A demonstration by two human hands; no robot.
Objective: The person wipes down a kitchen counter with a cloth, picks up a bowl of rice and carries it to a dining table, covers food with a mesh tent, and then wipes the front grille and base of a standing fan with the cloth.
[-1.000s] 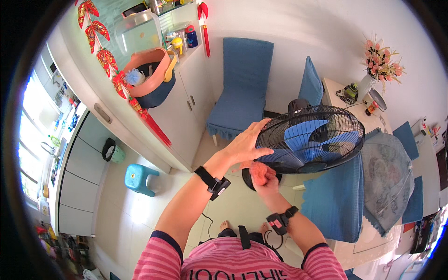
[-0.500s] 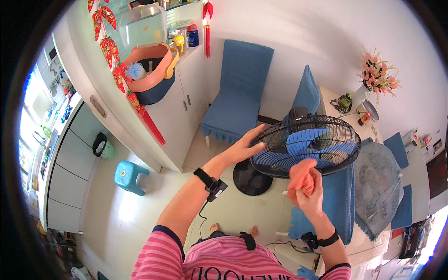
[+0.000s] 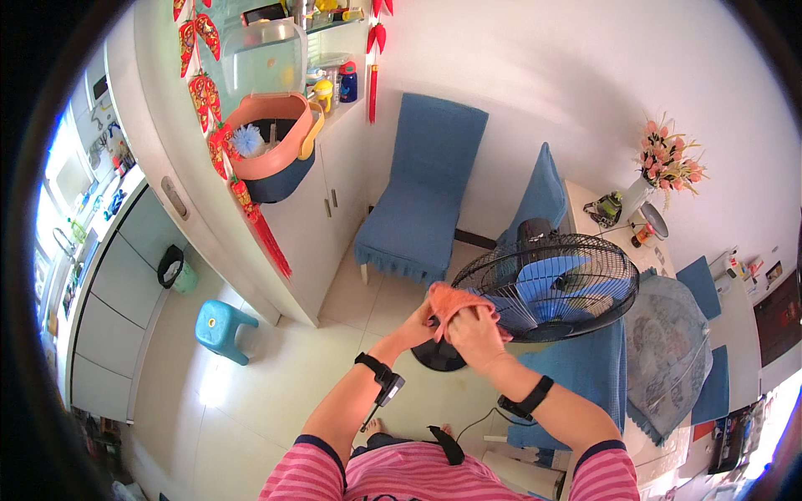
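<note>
Both hands meet at the fan's left rim around a salmon-coloured cloth (image 3: 454, 302). My right hand (image 3: 478, 341) grips the cloth from above with curled fingers. My left hand (image 3: 415, 327) closes on the cloth's left side, its fingertips partly hidden under the fabric. Just right of the cloth is a standing fan (image 3: 547, 271) with a black wire grille and blue blades, its head tilted upward. Whether the cloth touches the grille, I cannot tell. Part of the fan's round black base (image 3: 438, 356) shows below my hands.
A blue-covered chair (image 3: 422, 188) stands beyond the fan. On the right, a table (image 3: 582, 200) bears a flower vase (image 3: 637, 196) and a mesh food cover (image 3: 664, 351). A blue stool (image 3: 221, 327) is on the left floor. An orange-and-navy bucket (image 3: 280, 171) sits on the cabinet.
My right hand has brought the cloth leftward from the fan's front. The left hand has come off the grille edge, moved down, and closed on the cloth.
</note>
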